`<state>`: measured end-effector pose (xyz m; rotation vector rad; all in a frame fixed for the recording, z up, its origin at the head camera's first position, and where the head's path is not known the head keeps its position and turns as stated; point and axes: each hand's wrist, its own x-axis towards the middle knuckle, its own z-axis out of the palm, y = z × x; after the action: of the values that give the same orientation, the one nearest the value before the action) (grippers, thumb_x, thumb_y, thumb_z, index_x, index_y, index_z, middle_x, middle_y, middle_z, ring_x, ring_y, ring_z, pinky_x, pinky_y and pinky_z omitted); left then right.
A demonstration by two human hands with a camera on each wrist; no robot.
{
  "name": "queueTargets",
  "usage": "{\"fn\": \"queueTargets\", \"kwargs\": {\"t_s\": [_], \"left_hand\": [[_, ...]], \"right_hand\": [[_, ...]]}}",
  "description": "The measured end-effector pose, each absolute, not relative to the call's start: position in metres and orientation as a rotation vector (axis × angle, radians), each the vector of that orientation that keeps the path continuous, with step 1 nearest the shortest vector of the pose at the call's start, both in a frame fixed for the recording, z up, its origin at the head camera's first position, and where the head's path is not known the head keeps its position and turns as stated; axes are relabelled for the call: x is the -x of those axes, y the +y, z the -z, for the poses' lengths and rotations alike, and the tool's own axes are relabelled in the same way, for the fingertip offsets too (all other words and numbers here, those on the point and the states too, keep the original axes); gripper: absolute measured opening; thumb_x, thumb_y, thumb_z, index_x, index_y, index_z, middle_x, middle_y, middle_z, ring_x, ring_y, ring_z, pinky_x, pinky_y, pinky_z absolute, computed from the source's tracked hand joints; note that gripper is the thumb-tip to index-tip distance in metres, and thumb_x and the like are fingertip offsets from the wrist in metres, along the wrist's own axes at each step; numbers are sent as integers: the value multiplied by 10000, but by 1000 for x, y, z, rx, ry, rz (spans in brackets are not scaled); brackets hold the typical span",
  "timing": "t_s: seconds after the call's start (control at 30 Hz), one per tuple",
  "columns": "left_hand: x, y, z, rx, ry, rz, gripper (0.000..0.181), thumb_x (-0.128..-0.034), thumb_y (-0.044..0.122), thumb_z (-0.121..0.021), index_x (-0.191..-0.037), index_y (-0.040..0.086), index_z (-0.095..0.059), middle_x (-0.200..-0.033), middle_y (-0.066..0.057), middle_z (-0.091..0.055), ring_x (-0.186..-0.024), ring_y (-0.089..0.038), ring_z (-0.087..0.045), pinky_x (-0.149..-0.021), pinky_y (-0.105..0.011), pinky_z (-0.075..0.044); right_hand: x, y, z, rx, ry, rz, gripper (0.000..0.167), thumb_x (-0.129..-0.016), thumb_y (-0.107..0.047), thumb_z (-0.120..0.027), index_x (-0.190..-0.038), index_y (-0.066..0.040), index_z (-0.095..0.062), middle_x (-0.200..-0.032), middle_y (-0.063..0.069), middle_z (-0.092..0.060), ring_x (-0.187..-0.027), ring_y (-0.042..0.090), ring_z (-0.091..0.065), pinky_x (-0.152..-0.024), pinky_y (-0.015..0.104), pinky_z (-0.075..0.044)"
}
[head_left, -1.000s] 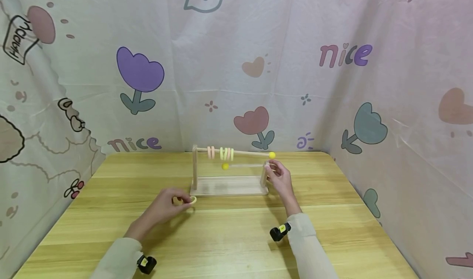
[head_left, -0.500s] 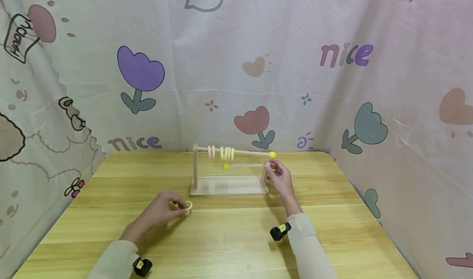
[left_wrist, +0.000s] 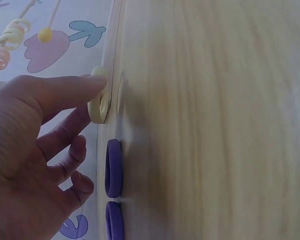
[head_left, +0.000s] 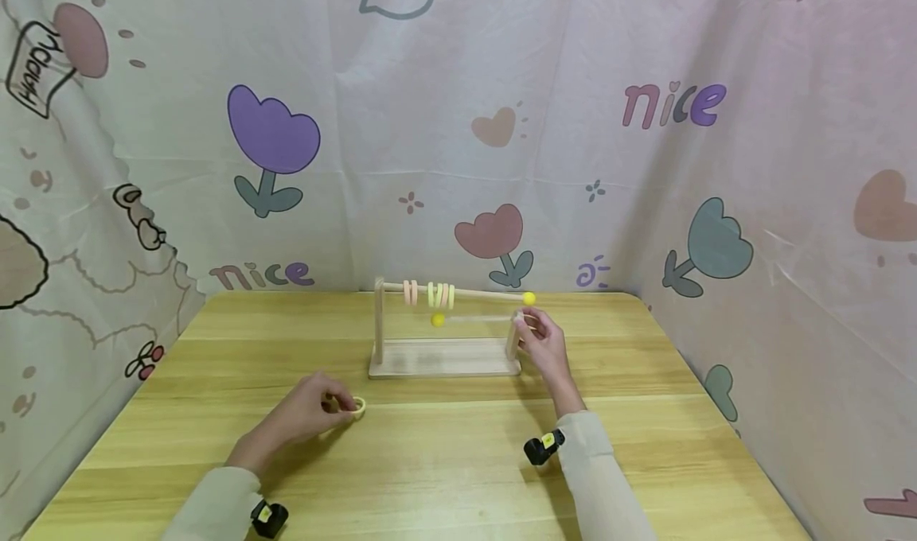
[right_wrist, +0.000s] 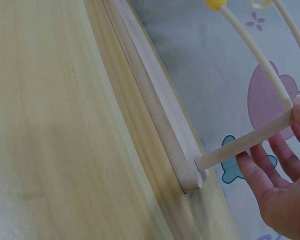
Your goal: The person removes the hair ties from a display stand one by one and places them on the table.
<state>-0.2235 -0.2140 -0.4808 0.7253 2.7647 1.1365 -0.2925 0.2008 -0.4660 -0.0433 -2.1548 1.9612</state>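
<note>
In the head view, a wooden stand [head_left: 444,358] is resting on the table [head_left: 430,461]. In front of its left end, the left hand [head_left: 304,410] is pinching a pale yellow ring [head_left: 361,406], the fingers partly covering it. At the stand's right end, the right hand [head_left: 546,350] is holding the short post [head_left: 513,338], covering much of its top. Pink and yellow-green rings [head_left: 440,296] are hanging on the stand's upper rod [head_left: 487,295].

In the left wrist view, thumb and forefinger are gripping the ring, the other fingers curling loosely; the forefinger's tip is hiding. Whether the ring is touching the table, I cannot tell. Purple rings [left_wrist: 114,168] are lying near it, away from the stand's rods, the lower one being cut off.

In the right wrist view, the thumb is pressing the post's top, fingers lying behind it. The view's edges are cutting off that hand, the stand's base and a yellow ball [right_wrist: 216,4].
</note>
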Motion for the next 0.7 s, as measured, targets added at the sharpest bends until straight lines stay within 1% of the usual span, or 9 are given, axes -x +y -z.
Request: {"fn": "queueTargets", "kwargs": {"t_s": [0.13,0.3,0.43,0.7], "left_hand": [[222,-216,482,-725,2759,-1121,52,-854,90,-821,-868,131,-791,-847,51,-696,-794,-91,-576,-677,-194,-521],[221,-217,483,-776,2742,-1131,83,-849,44,-811,-855,123,-787,-819,46,-716,-706,-10,-570,-622,-193,-509],[221,-217,484,-803,2737,-1130,99,-837,27,-817,-848,118,-781,-805,50,-720,-685,4,-559,-603,-190,-497],[222,-218,484,-812,2733,-1123,112,-820,17,-824,-842,115,-775,-804,50,-723,-687,14,-575,-610,-191,-509]], "right_hand": [[292,201,466,36,-2149,-1974,401,-1035,-199,-641,-1393,-27,-589,-1332,264,-639,-1153,309,-665,-976,478,-596],[292,201,465,32,-2155,-1982,429,-1036,-188,-637,-1416,-4,-561,-1353,286,-621,-1198,368,-648,-988,505,-587],[293,201,465,31,-2156,-1985,434,-1038,-180,-632,-1421,7,-551,-1363,290,-616,-1211,374,-646,-992,501,-585],[292,200,464,31,-2143,-1992,412,-1046,-194,-620,-1414,-17,-569,-1371,275,-621,-1203,340,-647,-1014,512,-570]]}}
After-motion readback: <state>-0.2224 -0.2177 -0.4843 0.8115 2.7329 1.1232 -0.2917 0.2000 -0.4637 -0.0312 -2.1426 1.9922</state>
